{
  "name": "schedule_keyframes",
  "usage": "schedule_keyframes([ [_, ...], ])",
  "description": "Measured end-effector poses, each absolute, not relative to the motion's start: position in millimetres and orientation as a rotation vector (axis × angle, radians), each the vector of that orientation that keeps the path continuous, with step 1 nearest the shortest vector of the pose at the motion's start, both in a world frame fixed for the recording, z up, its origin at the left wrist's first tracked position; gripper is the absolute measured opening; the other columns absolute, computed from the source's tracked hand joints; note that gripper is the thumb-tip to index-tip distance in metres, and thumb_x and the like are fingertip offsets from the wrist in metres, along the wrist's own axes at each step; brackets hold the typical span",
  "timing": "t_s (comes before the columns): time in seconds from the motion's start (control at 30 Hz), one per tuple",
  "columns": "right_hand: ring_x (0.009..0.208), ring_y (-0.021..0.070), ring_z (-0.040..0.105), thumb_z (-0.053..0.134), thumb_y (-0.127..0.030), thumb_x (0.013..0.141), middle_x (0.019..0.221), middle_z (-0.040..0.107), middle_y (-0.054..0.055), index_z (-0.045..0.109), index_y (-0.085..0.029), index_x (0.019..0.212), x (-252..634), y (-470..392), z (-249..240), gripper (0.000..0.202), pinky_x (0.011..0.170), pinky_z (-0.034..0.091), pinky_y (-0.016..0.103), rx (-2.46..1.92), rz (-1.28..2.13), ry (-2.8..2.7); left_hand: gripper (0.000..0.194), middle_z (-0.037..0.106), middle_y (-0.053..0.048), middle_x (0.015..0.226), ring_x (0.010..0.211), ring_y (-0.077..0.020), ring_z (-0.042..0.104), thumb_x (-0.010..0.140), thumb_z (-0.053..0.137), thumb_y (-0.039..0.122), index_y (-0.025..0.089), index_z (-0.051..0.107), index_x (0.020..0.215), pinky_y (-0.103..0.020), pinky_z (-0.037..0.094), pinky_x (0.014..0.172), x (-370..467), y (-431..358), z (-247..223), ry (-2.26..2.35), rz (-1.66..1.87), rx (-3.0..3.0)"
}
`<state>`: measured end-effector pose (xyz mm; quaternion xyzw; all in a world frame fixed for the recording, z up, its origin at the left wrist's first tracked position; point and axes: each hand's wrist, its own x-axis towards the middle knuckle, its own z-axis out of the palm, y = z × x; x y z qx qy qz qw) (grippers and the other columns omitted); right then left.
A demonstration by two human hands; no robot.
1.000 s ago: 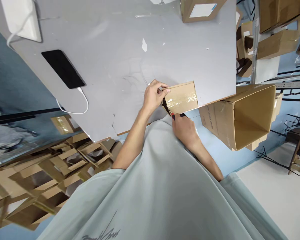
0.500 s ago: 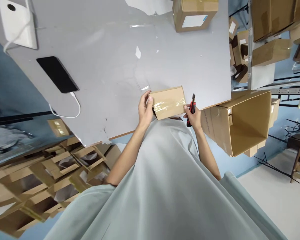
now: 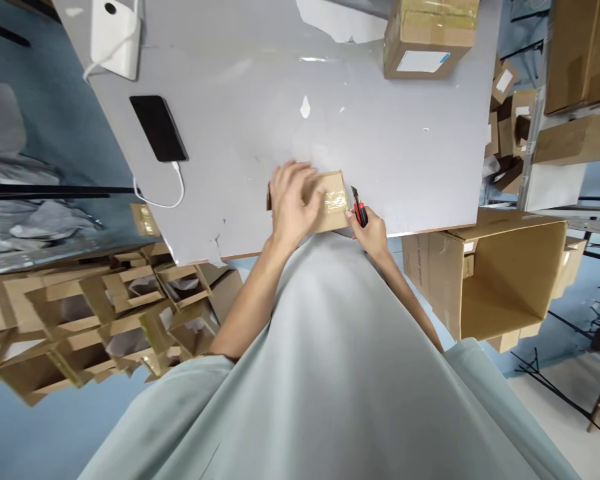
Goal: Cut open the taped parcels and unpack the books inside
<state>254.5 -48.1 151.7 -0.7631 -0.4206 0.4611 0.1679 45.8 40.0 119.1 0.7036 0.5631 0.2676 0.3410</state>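
A small cardboard box (image 3: 333,200) with shiny clear tape across its top lies at the table's near edge, close to my body. My left hand (image 3: 294,203) is over its left part, fingers spread and slightly blurred, hiding much of that side. A dark edge of the box shows left of the hand. My right hand (image 3: 370,232) grips a red and black utility knife (image 3: 361,212), its blade pointing up and away from me. The thumb of this hand is at the box's near right corner.
The grey table (image 3: 220,133) bears a phone (image 3: 159,128) on a white cable, a white power bank (image 3: 115,40) and a taped, labelled carton (image 3: 430,40). A large open carton (image 3: 510,280) stands right of the table. Several open boxes (image 3: 130,300) are stacked at the lower left.
My left hand has moved from the box's left edge onto its top, fingers now spread. The box sits further left in view. My right hand still holds the knife. The camera view has shifted.
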Motion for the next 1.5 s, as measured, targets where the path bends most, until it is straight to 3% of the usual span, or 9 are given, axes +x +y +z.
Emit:
schedule_keyframes([
  [0.13,0.073,0.0208,0.081,0.052,-0.051,0.119,0.087,0.079,-0.002,0.065,-0.022,0.138,260,-48,160,0.037,0.085,0.059,0.029,-2.246,1.339,-1.227,0.027,0.073,-0.006,0.148,0.153,-0.0394,0.06,0.106,0.073,0.044,0.035,0.075,0.131,-0.074,0.021,0.146,70,56,122,1.294,0.564,1.875],
  [0.27,0.08,0.0224,0.082,0.044,-0.039,0.119,0.1,0.084,0.003,0.063,-0.022,0.146,265,-53,166,0.036,0.092,0.062,0.035,-2.224,1.335,-1.274,0.026,0.073,-0.007,0.149,0.148,-0.0369,0.063,0.106,0.071,0.039,0.032,0.076,0.131,-0.071,0.02,0.147,69,55,116,1.297,0.563,1.868],
  [0.47,0.089,0.0278,0.084,0.045,-0.045,0.12,0.1,0.084,0.004,0.063,-0.027,0.159,259,-56,182,0.046,0.098,0.066,0.041,-2.182,1.261,-1.375,0.031,0.071,-0.009,0.153,0.151,-0.035,0.062,0.11,0.065,0.041,0.031,0.075,0.138,-0.066,0.02,0.148,65,48,111,1.263,0.595,1.914],
  [0.8,0.11,0.0357,0.085,0.04,-0.033,0.121,0.125,0.088,0.013,0.054,-0.02,0.171,223,-52,200,0.053,0.108,0.062,0.05,-2.515,1.071,-1.586,0.035,0.069,-0.012,0.16,0.155,-0.0375,0.059,0.111,0.066,0.052,0.031,0.074,0.139,-0.065,0.026,0.145,68,48,88,1.169,0.726,1.857],
  [0.93,0.117,0.038,0.084,0.037,-0.034,0.122,0.124,0.087,0.015,0.05,-0.017,0.172,205,-49,202,0.054,0.11,0.061,0.052,-2.655,1.002,-1.563,0.037,0.068,-0.012,0.161,0.159,-0.037,0.057,0.113,0.064,0.055,0.032,0.073,0.139,-0.064,0.025,0.146,68,48,87,1.127,0.735,1.826],
  [1.1,0.117,0.0395,0.085,0.031,-0.028,0.122,0.123,0.087,0.02,0.031,-0.01,0.182,179,-41,211,0.063,0.107,0.063,0.054,-2.851,1.011,-1.518,0.04,0.069,-0.011,0.162,0.162,-0.0357,0.055,0.114,0.059,0.059,0.031,0.072,0.14,-0.064,0.024,0.147,68,45,90,1.1,0.755,1.779],
  [1.33,0.117,0.0363,0.086,0.038,-0.014,0.117,0.127,0.084,0.027,0.017,-0.005,0.187,151,-31,218,0.074,0.103,0.066,0.048,-3.101,0.914,-1.521,0.037,0.07,-0.009,0.162,0.16,-0.0336,0.058,0.115,0.055,0.056,0.031,0.072,0.138,-0.064,0.026,0.148,73,36,93,1.126,0.782,1.744],
  [1.5,0.118,0.0344,0.087,0.032,-0.009,0.116,0.125,0.085,0.028,0.017,-0.003,0.186,143,-29,223,0.072,0.101,0.068,0.045,-3.17,0.907,-1.52,0.038,0.069,-0.011,0.163,0.163,-0.0337,0.055,0.116,0.056,0.053,0.033,0.071,0.145,-0.06,0.026,0.147,74,34,95,1.121,0.765,1.725],
])
